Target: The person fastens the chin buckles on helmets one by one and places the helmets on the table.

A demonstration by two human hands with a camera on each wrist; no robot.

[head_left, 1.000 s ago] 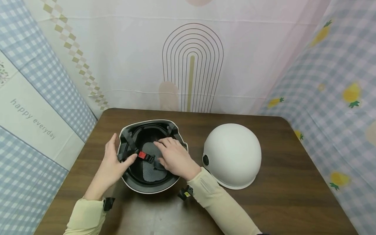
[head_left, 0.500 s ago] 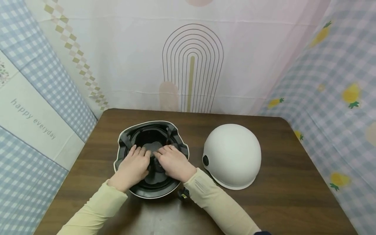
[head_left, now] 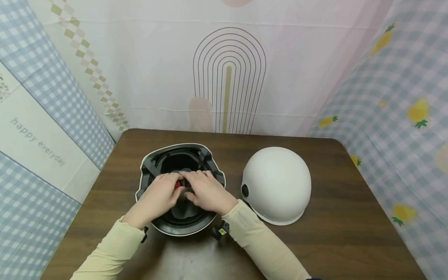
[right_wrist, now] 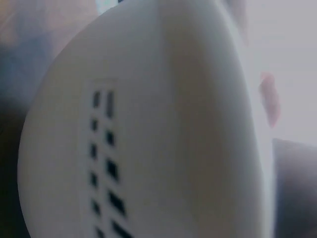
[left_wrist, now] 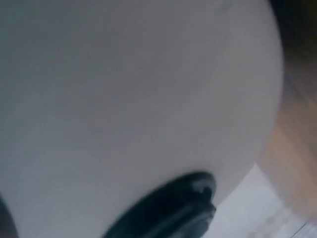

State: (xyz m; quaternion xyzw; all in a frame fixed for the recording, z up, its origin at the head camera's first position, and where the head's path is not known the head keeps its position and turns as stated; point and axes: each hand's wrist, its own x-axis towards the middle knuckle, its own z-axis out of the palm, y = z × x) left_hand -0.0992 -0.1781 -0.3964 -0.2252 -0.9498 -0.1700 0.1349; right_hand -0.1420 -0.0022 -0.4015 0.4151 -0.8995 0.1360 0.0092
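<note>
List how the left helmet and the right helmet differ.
The left helmet lies opening up; the right helmet sits dome up. The left helmet shows dark lining and straps; the right helmet, white shell and a black disc. The left hand and right hand are at the left helmet; neither touches the right helmet. Both rest on the table.

We observe a dome-up white helmet (head_left: 276, 186) on the brown surface (head_left: 343, 202). Behind both, we note a printed cloth (head_left: 224, 77).

red buckle (head_left: 177, 184) partly hidden, perhaps vents (right_wrist: 113, 169), blurred
</note>
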